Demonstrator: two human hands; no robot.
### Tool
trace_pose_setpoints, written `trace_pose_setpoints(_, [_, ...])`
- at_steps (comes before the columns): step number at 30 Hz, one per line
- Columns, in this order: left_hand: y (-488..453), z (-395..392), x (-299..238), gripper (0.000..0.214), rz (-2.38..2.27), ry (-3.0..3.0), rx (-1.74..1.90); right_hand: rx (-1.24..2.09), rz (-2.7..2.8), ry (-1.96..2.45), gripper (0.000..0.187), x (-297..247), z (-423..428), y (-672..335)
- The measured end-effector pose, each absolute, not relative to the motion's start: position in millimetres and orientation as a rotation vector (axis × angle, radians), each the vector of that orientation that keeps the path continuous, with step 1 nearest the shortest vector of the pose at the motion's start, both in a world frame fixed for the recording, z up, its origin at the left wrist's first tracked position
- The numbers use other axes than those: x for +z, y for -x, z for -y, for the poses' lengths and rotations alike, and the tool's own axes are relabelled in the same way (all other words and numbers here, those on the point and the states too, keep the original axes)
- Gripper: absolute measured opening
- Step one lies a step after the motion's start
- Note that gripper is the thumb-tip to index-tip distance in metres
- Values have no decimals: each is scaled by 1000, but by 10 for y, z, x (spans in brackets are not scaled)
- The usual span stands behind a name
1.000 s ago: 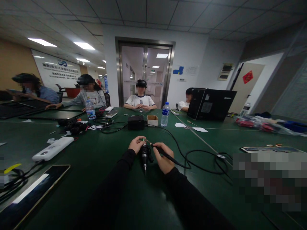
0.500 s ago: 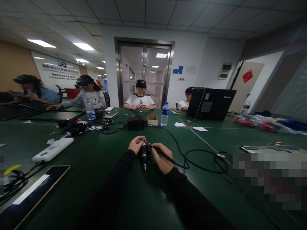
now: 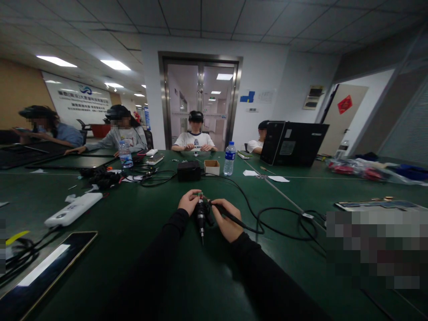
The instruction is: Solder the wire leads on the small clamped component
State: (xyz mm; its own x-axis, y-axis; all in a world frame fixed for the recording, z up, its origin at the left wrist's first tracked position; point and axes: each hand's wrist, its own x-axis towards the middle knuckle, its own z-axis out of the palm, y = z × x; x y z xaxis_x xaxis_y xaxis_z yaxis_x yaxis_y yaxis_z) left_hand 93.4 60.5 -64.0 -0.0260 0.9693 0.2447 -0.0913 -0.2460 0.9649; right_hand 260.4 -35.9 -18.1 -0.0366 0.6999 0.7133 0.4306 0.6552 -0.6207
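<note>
My left hand (image 3: 189, 202) is closed, its fingertips pinching a small green circuit board (image 3: 200, 195). In my right hand (image 3: 229, 219) is a slim black corded tool (image 3: 230, 214), held like a pen; it looks like a soldering iron. Its tip points at the board from the right, too small to make out clearly. Between both hands, just below the board, lies a black cylindrical tool (image 3: 201, 216) with a silver pointed end towards me. I cannot tell whether it touches the board.
A black box (image 3: 189, 171), an open carton (image 3: 211, 167) and a water bottle (image 3: 229, 158) stand ahead. Black cable (image 3: 287, 209) loops to the right. On the left lie a power strip (image 3: 74, 209) and a phone (image 3: 50, 272). Several people sit around the table.
My hands, the board and both tools hold nearly the same position. Across the table, the seated person's hands have moved apart. The view has shifted very slightly.
</note>
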Motion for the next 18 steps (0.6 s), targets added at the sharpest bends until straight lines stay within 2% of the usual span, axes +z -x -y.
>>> trace_pose_setpoints(18, [-931, -560, -604, 29, -1054, -1326, 1434, 269, 1656, 967, 13, -159, 388, -2617])
